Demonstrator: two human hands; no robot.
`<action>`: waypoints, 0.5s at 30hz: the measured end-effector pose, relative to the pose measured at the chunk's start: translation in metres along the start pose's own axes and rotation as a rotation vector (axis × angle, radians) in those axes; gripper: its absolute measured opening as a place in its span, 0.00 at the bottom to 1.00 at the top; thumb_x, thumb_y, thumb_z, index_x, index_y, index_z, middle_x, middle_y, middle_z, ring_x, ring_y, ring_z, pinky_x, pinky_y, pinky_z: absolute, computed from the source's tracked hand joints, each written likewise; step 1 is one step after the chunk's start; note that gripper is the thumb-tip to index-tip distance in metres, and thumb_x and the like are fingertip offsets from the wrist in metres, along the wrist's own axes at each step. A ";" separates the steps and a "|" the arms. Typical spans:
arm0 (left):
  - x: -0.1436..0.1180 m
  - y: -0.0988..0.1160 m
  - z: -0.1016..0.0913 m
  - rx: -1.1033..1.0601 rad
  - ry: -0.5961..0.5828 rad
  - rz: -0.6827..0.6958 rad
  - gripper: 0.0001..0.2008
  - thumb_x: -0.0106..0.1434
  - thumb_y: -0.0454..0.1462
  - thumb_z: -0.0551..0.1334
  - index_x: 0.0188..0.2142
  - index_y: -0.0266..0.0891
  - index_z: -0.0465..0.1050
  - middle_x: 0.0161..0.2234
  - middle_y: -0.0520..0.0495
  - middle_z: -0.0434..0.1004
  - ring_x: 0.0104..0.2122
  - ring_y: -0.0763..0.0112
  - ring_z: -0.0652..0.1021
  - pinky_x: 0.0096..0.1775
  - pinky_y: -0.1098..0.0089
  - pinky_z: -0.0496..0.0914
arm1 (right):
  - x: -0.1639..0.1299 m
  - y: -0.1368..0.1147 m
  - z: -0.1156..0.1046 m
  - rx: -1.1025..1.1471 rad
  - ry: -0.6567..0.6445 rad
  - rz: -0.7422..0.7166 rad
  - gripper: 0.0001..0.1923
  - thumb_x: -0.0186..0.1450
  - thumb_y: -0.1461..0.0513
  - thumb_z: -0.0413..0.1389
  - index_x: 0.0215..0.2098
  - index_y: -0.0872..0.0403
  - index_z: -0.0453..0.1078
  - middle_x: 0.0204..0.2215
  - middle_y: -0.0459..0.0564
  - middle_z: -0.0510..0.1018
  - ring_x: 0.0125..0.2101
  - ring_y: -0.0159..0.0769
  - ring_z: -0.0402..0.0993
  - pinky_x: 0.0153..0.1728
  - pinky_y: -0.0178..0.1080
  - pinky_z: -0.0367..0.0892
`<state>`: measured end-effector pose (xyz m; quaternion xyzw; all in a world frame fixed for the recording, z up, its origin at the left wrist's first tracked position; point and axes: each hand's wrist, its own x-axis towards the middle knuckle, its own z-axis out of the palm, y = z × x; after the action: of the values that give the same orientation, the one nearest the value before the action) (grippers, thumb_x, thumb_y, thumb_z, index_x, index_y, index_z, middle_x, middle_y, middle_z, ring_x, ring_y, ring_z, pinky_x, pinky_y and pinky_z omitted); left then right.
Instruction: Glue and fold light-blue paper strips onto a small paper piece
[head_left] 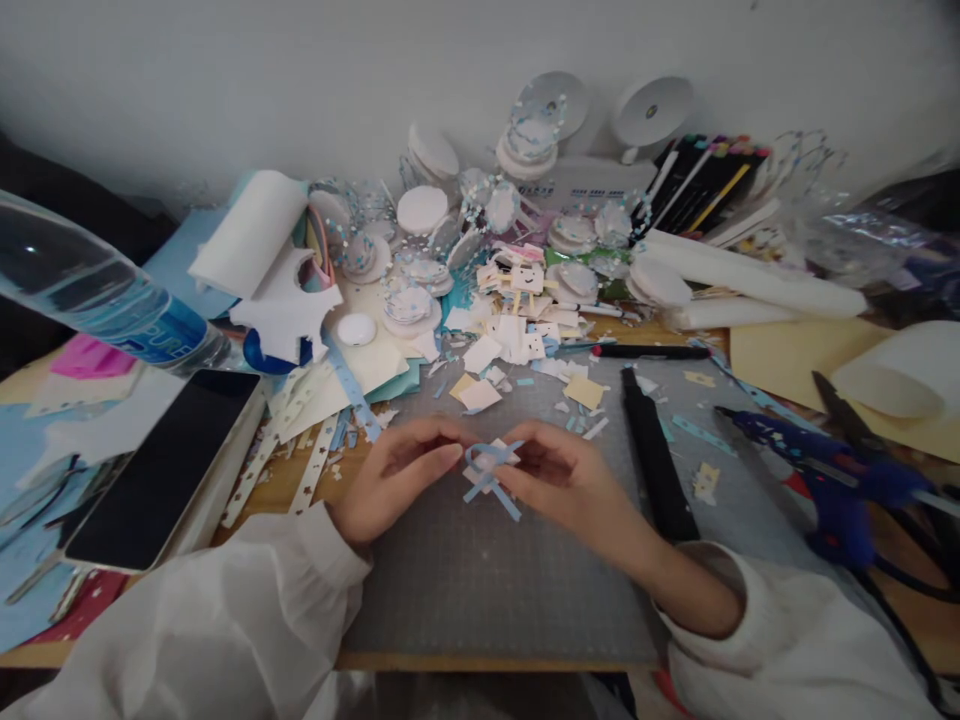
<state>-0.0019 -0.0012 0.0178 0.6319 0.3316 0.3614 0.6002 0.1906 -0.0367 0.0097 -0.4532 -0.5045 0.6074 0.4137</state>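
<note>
- Head view — both hands meet over the grey cutting mat point(480, 580), right at the middle of the counter point(795, 360).
- The left hand point(394, 470) pinches the left side of a small blue paper bow point(489, 470), thumb and fingertips closed on it.
- The right hand point(562, 475) grips the bow's other side, fingers curled around the loop; the bow's two tails hang down between the hands, just above the mat.
- Beyond the hands, cream and white paper squares point(517, 340) lie scattered on the mat's far edge, with blue scraps mixed in.
- A long black bar point(654, 455) lies on the mat just beside the right wrist — close, not touching.
- A blue glue gun point(832, 480) sits further right, well apart from the hands.
- To the left, a dark tablet point(161, 465) lies flat, and a plastic bottle point(90, 290) looms near the camera.
- Perforated white strips point(315, 470) lie near the left wrist.
- At the back, round white discs point(420, 210), a white paper roll point(251, 230) and a pack of markers point(705, 180) crowd the wall.
</note>
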 end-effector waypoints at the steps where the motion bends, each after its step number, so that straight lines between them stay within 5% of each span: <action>1: 0.000 0.000 0.000 -0.009 -0.008 -0.001 0.11 0.63 0.42 0.60 0.35 0.37 0.76 0.31 0.47 0.75 0.32 0.69 0.74 0.36 0.70 0.68 | 0.000 -0.001 0.000 0.023 -0.002 0.014 0.10 0.57 0.56 0.61 0.34 0.51 0.67 0.30 0.45 0.77 0.31 0.31 0.74 0.32 0.34 0.71; 7: -0.002 -0.003 0.004 0.004 -0.072 0.015 0.09 0.59 0.39 0.64 0.36 0.35 0.73 0.32 0.45 0.74 0.33 0.68 0.74 0.37 0.67 0.70 | -0.002 -0.005 0.005 0.090 -0.039 0.059 0.13 0.57 0.54 0.61 0.32 0.52 0.65 0.27 0.43 0.74 0.28 0.28 0.72 0.31 0.33 0.71; 15: -0.004 -0.007 0.005 -0.011 -0.015 -0.016 0.06 0.57 0.36 0.66 0.34 0.35 0.73 0.30 0.47 0.74 0.30 0.71 0.74 0.34 0.70 0.70 | -0.002 0.006 0.007 0.051 0.014 -0.016 0.12 0.57 0.55 0.61 0.32 0.51 0.65 0.29 0.43 0.71 0.31 0.29 0.70 0.33 0.32 0.68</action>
<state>0.0006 -0.0070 0.0106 0.6288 0.3300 0.3535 0.6088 0.1842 -0.0413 0.0047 -0.4428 -0.4896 0.6136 0.4333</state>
